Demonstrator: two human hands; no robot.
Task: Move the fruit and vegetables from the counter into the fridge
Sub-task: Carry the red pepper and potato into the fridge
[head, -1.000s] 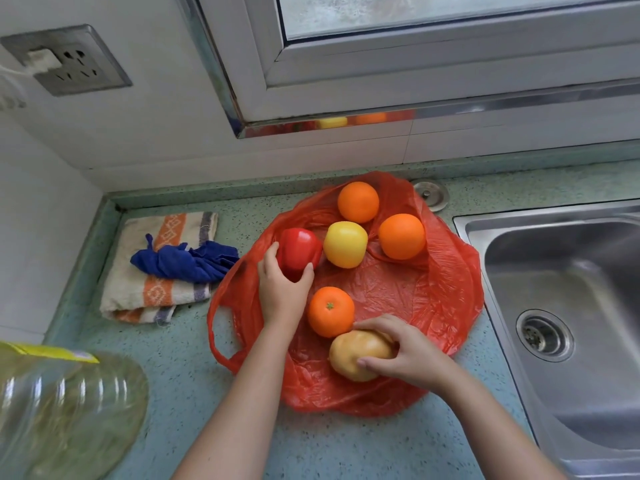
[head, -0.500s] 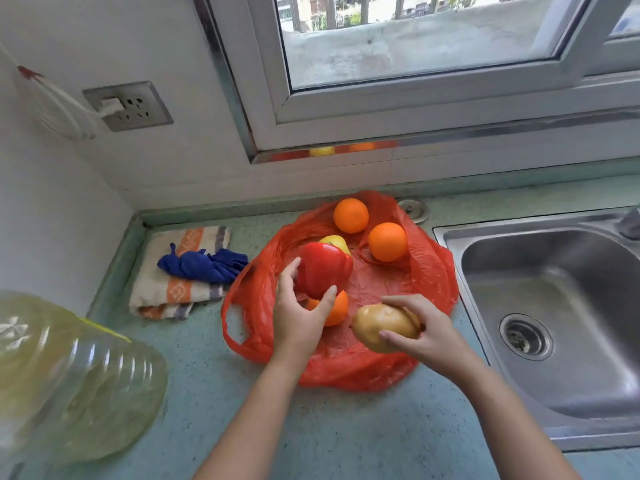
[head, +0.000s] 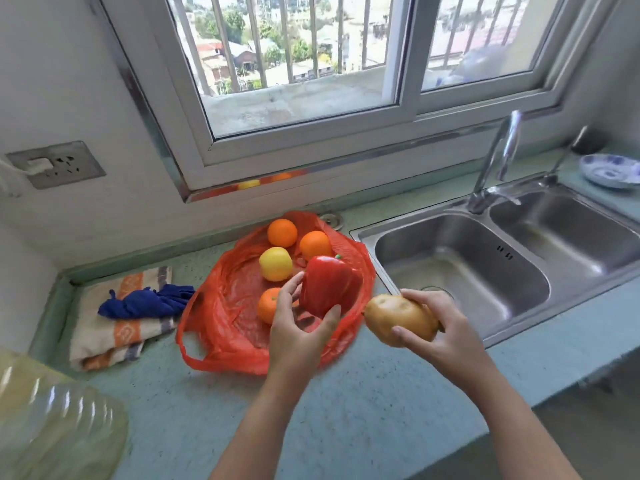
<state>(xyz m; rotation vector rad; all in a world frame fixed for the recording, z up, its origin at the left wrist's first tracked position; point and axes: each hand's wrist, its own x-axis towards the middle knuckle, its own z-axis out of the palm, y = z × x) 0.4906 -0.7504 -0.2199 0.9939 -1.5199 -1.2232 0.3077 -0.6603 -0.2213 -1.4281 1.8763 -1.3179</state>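
My left hand grips a red bell pepper, held up above the red plastic bag. My right hand grips a brown potato, lifted over the counter beside the sink's left edge. On the spread-out bag lie a yellow fruit, two oranges at the back, and a third orange partly hidden behind my left hand. The fridge is not in view.
A double steel sink with a tap lies to the right. A folded towel with a blue cloth sits left of the bag. A clear oil jug stands at the lower left. A blue-patterned dish is far right.
Both hands have lifted their items off the bag and moved right: the pepper now hangs above the bag's right side, the potato beyond its edge. The camera has tilted up.
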